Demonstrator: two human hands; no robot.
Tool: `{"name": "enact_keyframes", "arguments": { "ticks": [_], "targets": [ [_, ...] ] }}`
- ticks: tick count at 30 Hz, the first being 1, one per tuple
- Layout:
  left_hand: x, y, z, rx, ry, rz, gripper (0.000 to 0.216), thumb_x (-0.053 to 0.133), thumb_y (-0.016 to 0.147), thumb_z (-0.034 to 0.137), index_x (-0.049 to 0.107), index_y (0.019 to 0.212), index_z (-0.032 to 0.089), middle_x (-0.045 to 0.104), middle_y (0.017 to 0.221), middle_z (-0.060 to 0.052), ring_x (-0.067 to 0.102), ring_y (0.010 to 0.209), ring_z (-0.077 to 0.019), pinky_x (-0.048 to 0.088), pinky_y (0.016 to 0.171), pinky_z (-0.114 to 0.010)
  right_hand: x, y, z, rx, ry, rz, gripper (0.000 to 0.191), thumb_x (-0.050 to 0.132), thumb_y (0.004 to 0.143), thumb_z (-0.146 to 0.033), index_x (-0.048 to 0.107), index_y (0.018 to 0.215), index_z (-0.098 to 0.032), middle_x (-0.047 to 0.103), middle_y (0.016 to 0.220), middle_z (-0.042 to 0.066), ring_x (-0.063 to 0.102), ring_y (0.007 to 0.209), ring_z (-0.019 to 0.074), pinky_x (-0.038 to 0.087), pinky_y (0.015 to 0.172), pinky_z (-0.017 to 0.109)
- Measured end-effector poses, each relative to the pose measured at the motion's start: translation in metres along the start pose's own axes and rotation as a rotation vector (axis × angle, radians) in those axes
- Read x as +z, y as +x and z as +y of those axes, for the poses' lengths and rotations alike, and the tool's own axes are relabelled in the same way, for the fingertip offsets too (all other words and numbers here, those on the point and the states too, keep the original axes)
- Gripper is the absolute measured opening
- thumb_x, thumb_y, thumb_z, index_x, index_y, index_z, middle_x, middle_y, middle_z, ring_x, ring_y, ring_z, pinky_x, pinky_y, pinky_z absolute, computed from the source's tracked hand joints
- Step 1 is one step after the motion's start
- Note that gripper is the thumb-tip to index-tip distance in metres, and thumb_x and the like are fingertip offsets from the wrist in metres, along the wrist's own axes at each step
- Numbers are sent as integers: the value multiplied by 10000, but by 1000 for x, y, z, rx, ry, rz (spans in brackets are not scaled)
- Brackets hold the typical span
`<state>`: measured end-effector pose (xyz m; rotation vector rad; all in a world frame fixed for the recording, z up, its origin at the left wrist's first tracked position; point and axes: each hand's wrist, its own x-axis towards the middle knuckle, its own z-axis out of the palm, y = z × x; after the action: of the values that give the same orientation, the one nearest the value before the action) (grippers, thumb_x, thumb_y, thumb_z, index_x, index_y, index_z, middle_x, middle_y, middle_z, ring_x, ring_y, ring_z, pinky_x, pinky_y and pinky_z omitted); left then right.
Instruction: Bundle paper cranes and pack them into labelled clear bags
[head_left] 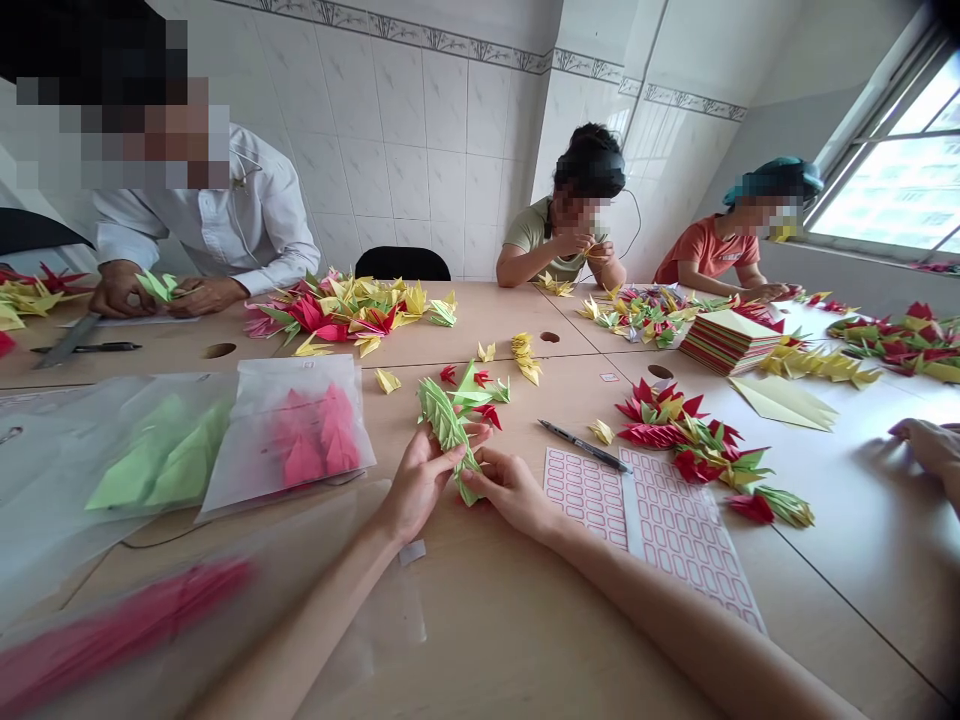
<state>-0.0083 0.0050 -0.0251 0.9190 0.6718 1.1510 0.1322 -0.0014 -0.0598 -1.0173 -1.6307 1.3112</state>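
Observation:
A stack of green folded paper cranes (448, 424) rests on the wooden table (510, 620) in front of me. My left hand (418, 482) is closed round its lower left side, thumb on top. My right hand (510, 488) pinches the stack's lower end from the right. Loose green and red cranes (480, 388) lie just behind the stack.
Clear bags of green cranes (161, 450) and pink cranes (315, 435) lie to the left. A pen (585, 446) and sheets of red-edged labels (675, 530) lie to the right. Crane piles (345, 310), a paper stack (731, 340) and three seated people ring the table. Another person's hand (930, 445) rests at the right edge.

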Motion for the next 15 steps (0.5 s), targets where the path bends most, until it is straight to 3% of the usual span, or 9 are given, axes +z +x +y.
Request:
{"name": "enact_keyframes", "arguments": {
  "ticks": [4,8,15],
  "targets": [
    [3,2,11,-48,26,-14,399,608,755,168,487,1130,232,649,1045,-44,619,971,-199,476,806,-307,-1,2,-4,-62,-22,61,354,564,765,-509,597,751,-158,481,623,-20,417,576,92,341,537,211],
    [7,4,20,-82,75,2,315,631,748,244,546,1048,196,669,977,-68,643,892,-211,498,720,-295,-4,2,-10,-42,110,45,347,576,755,-504,624,792,-162,501,671,-14,401,583,89,323,537,214],
    [4,8,35,62,88,131,295,585,783,375,552,1016,197,685,843,-50,657,807,-199,506,649,-277,-6,-1,-23,66,205,-40,303,629,728,-454,590,709,-154,488,635,-18,423,548,77,329,510,206]
  ]
}}
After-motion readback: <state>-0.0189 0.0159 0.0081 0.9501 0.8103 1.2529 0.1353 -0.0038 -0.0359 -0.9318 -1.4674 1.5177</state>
